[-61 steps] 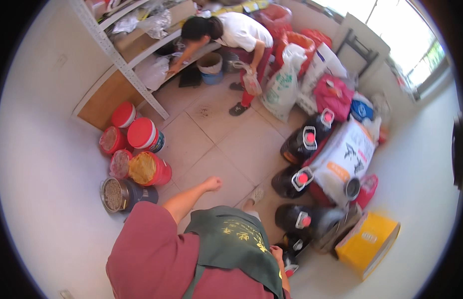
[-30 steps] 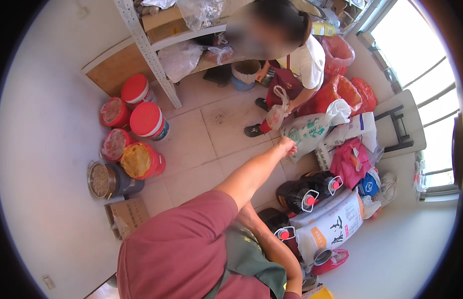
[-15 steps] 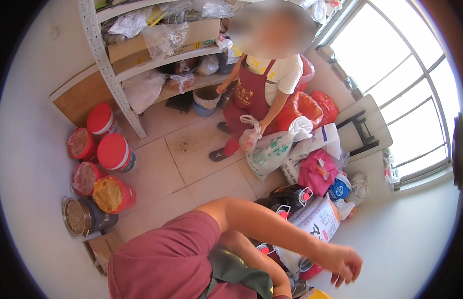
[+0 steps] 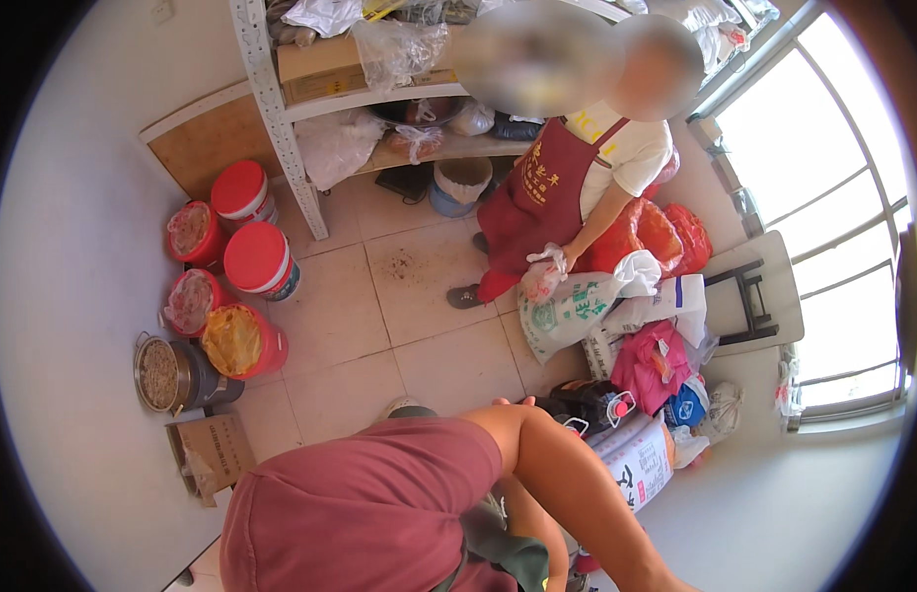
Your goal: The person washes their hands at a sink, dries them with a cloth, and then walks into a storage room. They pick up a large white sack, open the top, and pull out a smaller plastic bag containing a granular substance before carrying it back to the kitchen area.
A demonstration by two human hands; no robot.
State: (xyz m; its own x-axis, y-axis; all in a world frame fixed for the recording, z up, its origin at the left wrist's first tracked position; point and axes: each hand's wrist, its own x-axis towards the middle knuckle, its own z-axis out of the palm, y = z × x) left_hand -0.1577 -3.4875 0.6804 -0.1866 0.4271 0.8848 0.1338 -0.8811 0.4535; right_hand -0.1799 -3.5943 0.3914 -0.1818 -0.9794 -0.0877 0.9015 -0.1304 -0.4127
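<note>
My left arm (image 4: 586, 483), in a maroon sleeve, crosses my front and runs down to the lower right edge. Its hand lies outside the picture. Beneath it my right forearm (image 4: 537, 538) rises from the lower edge. Most of my right hand (image 4: 515, 401) is hidden by my left elbow; only fingertips show, apart, with nothing visible in them. Beside them, to the right, stand large dark bottles (image 4: 585, 400) with red caps and white handles. A white printed sack (image 4: 638, 464) lies near my left forearm. My dark green apron (image 4: 508, 543) hangs between my arms.
A person in a maroon apron (image 4: 537, 202) stands ahead, holding a small plastic bag (image 4: 543, 279). Sacks, including a white one (image 4: 567, 314), line the right. Red-lidded buckets (image 4: 258, 259), a steel pot (image 4: 160, 375) and a carton (image 4: 212, 449) stand left. Shelving (image 4: 271, 118) stands behind.
My left hand has moved down out of view. Fingertips now show past my left elbow. The view has shifted, and the other person leans further right, still holding the bag.
</note>
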